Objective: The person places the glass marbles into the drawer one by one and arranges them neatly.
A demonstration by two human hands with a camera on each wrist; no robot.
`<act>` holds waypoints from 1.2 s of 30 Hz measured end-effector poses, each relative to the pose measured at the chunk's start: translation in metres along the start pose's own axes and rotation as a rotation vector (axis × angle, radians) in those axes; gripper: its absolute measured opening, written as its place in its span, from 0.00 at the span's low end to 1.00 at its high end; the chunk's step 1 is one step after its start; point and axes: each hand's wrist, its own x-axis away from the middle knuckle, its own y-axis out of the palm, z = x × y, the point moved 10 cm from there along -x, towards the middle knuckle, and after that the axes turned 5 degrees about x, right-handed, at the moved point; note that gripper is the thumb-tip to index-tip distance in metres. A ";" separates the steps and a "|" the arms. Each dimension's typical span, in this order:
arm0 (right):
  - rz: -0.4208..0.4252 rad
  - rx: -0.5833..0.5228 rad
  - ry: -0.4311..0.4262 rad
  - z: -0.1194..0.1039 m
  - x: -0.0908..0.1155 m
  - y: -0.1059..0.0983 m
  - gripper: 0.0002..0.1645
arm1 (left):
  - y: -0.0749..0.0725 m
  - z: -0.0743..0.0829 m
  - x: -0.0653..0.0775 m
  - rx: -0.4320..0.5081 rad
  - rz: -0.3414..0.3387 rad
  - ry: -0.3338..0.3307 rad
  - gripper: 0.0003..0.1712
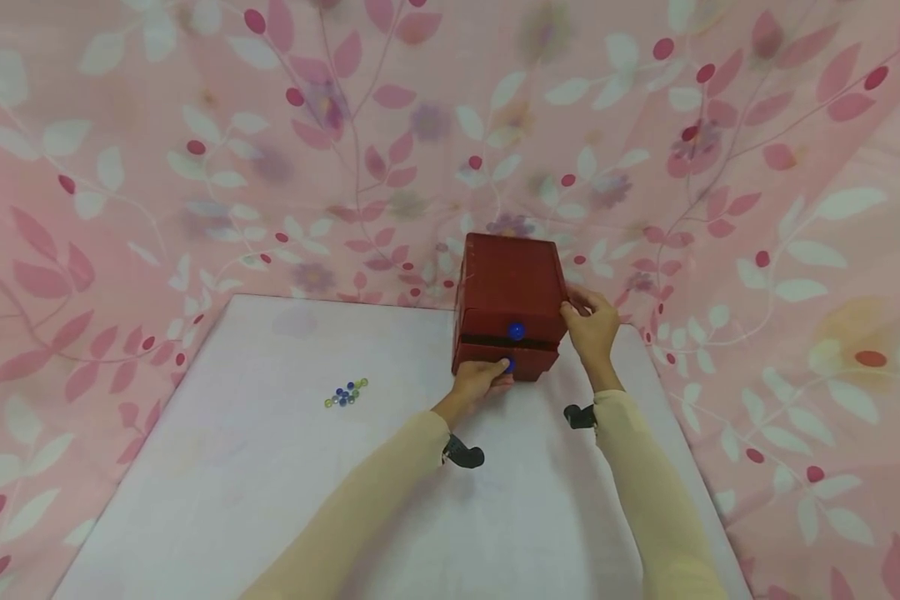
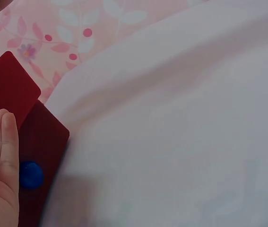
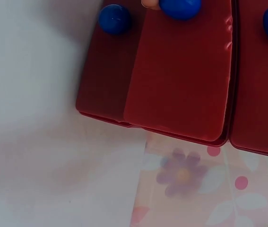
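A red drawer box (image 1: 513,271) with blue round knobs stands at the back of the table. Its middle drawer (image 3: 181,80) juts out a little, with a dark gap above it in the head view. My left hand (image 1: 480,381) pinches that drawer's blue knob (image 3: 180,6) between thumb and fingers. On the box's right side, my right hand (image 1: 594,325) grips the edge with thumb and fingertips. Below the pulled drawer, the lowest drawer's knob (image 2: 31,175) shows in the left wrist view. The upper knob (image 1: 516,331) is untouched.
Several glass marbles (image 1: 345,393), blue, yellow and clear, lie in a cluster left of the box on the white table (image 1: 270,500). Pink floral cloth (image 1: 390,150) hangs behind and along the sides. Black wrist mounts (image 1: 465,454) stick out from both sleeves.
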 end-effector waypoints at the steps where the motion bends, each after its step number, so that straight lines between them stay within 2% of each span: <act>1: -0.001 -0.002 0.001 0.001 0.000 0.000 0.17 | 0.000 -0.001 0.001 0.002 0.001 -0.005 0.19; 9: 0.008 0.002 -0.014 0.002 -0.002 -0.001 0.17 | 0.000 -0.004 0.009 -0.012 0.003 -0.008 0.19; 17: 0.009 0.009 -0.017 0.001 -0.001 -0.001 0.17 | -0.001 -0.016 0.015 0.063 0.005 -0.020 0.17; 26: 0.010 0.011 -0.001 0.002 -0.001 -0.001 0.17 | -0.003 -0.022 0.029 0.061 0.002 -0.038 0.18; 36: 0.017 0.015 -0.022 0.001 -0.001 -0.002 0.17 | -0.003 -0.030 0.042 0.058 -0.046 -0.045 0.18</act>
